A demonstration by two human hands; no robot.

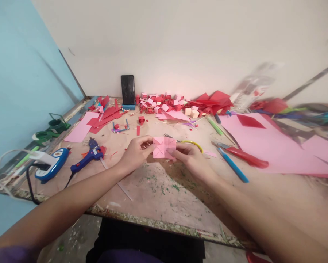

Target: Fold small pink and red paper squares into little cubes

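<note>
Apparently mid-fold, the left hand [138, 150] and right hand [190, 157] pinch opposite edges of the creased pink paper [160, 148] over the table [153, 206], any further fold likely calling for careful alignment.

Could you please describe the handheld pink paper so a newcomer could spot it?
Over the table, the left hand and right hand face each other. Between them they hold the small pink paper; unlike the large pink sheet at right, it is creased.

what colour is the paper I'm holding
The creased paper is light pink, as the head view shows.
</note>
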